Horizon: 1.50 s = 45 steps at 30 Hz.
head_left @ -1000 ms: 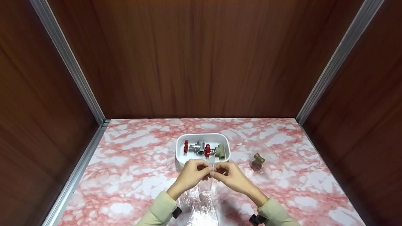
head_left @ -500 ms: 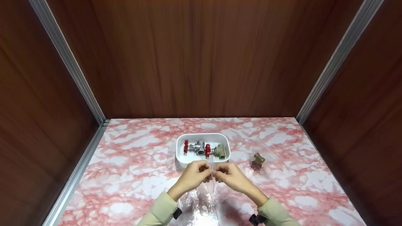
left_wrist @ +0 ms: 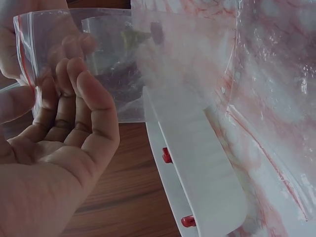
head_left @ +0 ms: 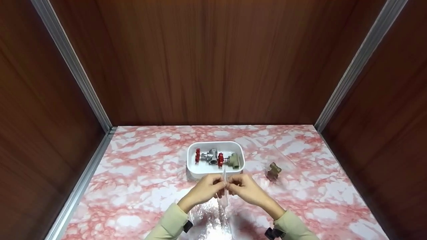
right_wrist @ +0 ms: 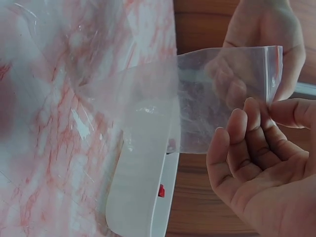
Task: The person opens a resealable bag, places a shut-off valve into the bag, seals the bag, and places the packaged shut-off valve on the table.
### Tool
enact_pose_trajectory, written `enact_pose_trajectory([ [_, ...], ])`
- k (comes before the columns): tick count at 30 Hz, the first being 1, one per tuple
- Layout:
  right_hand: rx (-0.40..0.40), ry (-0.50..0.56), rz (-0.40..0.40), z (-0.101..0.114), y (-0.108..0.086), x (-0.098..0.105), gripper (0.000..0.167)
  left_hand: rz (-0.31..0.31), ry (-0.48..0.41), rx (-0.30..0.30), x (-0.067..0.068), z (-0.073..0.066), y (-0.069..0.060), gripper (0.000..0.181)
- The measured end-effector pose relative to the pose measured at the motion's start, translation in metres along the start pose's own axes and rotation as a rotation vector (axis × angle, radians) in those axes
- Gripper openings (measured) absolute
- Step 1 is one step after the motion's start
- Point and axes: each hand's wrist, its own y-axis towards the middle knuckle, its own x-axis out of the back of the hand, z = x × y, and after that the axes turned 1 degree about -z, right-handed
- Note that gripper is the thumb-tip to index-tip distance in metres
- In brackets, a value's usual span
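A clear zip bag (head_left: pixel 223 199) hangs between the two hands, in front of the white tray. My left hand (head_left: pixel 204 190) pinches one side of its top edge, and my right hand (head_left: pixel 247 190) pinches the other. In the left wrist view the bag (left_wrist: pixel 116 74) shows a red line along its zip edge, held by the left hand (left_wrist: pixel 64 143). The right wrist view shows the bag (right_wrist: pixel 197 103) with thumb and finger of the right hand (right_wrist: pixel 261 168) at the zip. No item is visible inside it.
Behind the hands, a white tray (head_left: pixel 215 172) holds valves with red handles, one metal (head_left: pixel 212 157), one with a green body (head_left: pixel 234 160). A brass fitting (head_left: pixel 275 168) in a clear bag lies to the right. Shiny clear plastic (head_left: pixel 210 221) lies in front.
Both hands have come slightly nearer the front edge with the bag, which has narrowed and turned edge-on in the head view. The tray and the brass fitting have not moved.
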Motion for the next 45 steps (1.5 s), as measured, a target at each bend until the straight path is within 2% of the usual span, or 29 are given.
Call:
enact_pose_trajectory([
  [9,0.004,0.049,0.019,-0.002,0.001,-0.002,0.016,0.006,-0.004,0.005,-0.002,0.001,-0.001,0.022],
  [17,-0.009,0.111,0.047,-0.008,0.002,-0.003,0.015,0.050,0.003,-0.009,-0.002,0.004,-0.002,0.023],
  [27,0.014,0.141,0.059,-0.011,0.002,-0.002,0.016,0.067,-0.083,0.008,-0.004,0.006,-0.003,0.020],
  [38,-0.010,0.039,0.033,-0.008,0.001,-0.002,0.018,0.059,0.048,-0.011,-0.005,0.002,-0.005,0.029],
  [45,0.004,0.026,0.056,-0.007,0.002,0.000,0.015,0.047,0.079,-0.010,-0.004,0.000,-0.005,0.027],
])
